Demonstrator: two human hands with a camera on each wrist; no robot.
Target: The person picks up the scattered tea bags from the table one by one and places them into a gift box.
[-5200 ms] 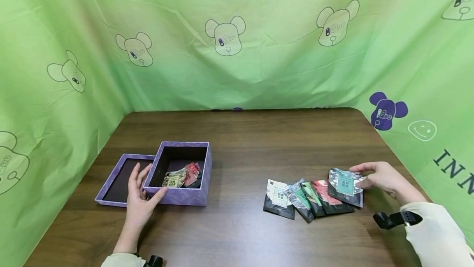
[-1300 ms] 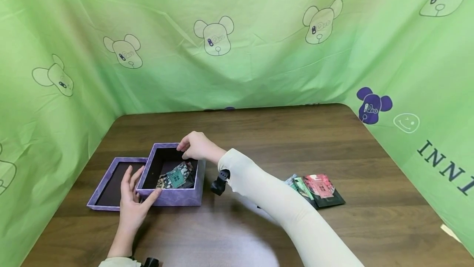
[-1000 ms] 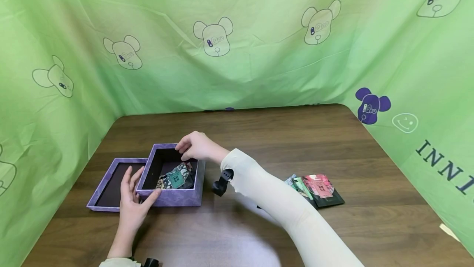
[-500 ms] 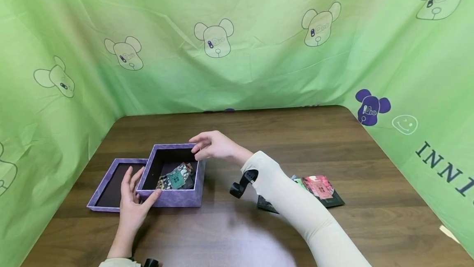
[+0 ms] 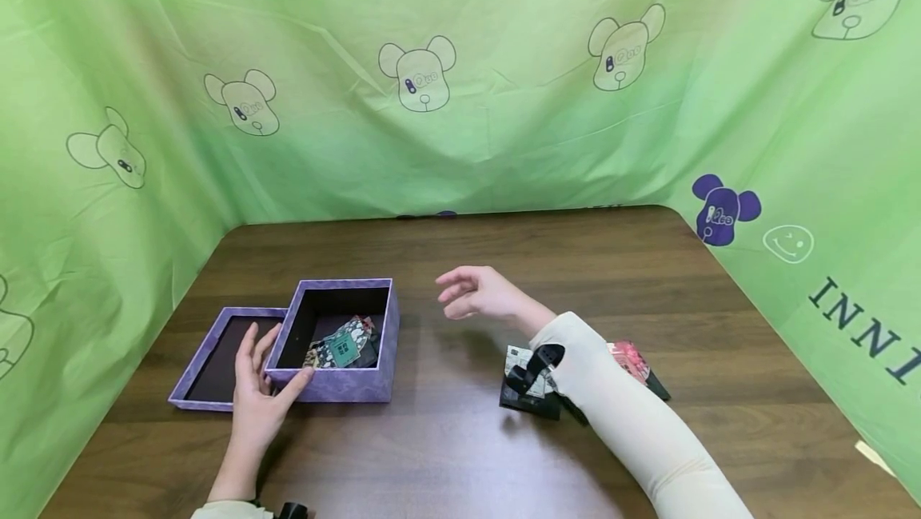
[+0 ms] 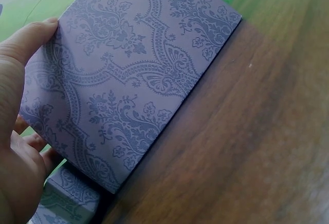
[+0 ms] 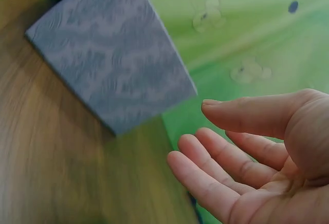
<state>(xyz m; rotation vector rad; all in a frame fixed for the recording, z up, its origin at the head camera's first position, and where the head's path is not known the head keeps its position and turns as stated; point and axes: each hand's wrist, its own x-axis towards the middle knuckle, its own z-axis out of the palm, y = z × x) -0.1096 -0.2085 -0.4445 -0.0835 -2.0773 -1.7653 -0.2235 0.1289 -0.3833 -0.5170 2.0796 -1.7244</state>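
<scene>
A purple patterned box (image 5: 352, 385) without its lid stands on the left of the table. My left hand (image 5: 262, 399) holds its front left corner, thumb on the front rim and fingers along the left side. Inside the box lies a packet with a teal label (image 5: 343, 349), overlapping other packets. My right hand (image 5: 478, 293) hovers right of the box with nothing in it, fingers loosely bent; the right wrist view shows the bare palm. Under the right forearm lie a white-labelled black packet (image 5: 528, 405) and a red-printed packet (image 5: 629, 359); the sleeve hides what is between them.
The box's purple lid (image 5: 197, 371) lies inside-up left of the box, partly behind it and the left hand. A green printed curtain (image 5: 504, 143) hangs around the far and side edges of the wooden table (image 5: 446, 455).
The teal-labelled packet, earlier in my right hand at the table's right, now lies in the box. My right hand has left the box and moved right. My left hand has kept its hold.
</scene>
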